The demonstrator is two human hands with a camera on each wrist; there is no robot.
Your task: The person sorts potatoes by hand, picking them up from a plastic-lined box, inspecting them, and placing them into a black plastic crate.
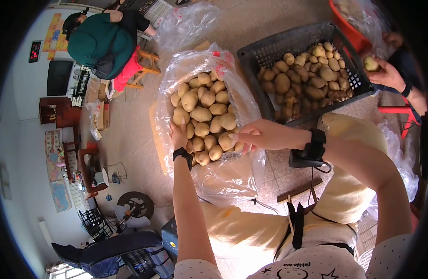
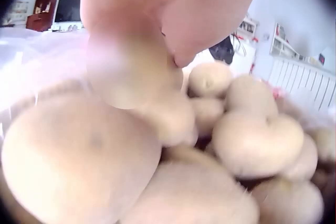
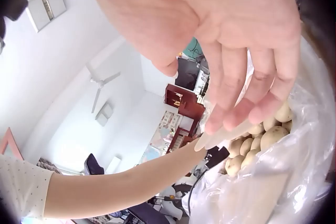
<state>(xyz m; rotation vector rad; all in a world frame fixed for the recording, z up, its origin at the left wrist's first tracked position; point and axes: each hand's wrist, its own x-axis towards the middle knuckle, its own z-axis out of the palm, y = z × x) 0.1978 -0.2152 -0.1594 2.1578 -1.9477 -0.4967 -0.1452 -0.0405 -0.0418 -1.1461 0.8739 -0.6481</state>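
Potatoes point(image 1: 201, 114) fill a box lined with clear plastic in front of the person. My left hand point(image 1: 179, 137) reaches in at the box's left side among them. Seen from the left wrist, it grips a blurred potato point(image 2: 126, 71) under the palm, with other potatoes point(image 2: 257, 140) close below and beside it. My right hand point(image 1: 251, 135) hovers over the box's right edge, its fingers loosely bent with nothing between them. The right wrist view shows those fingers point(image 3: 233, 85) hanging above the plastic liner point(image 3: 262, 182), potatoes point(image 3: 275, 137) behind them.
A black crate point(image 1: 288, 37) with more potatoes stands right of the box. Beyond it, another person's hand point(image 1: 390, 76) holds a potato point(image 1: 371, 64) near a red basin point(image 1: 349, 28). A person in green point(image 1: 100, 44) sits at far left on a wooden stool point(image 1: 146, 63).
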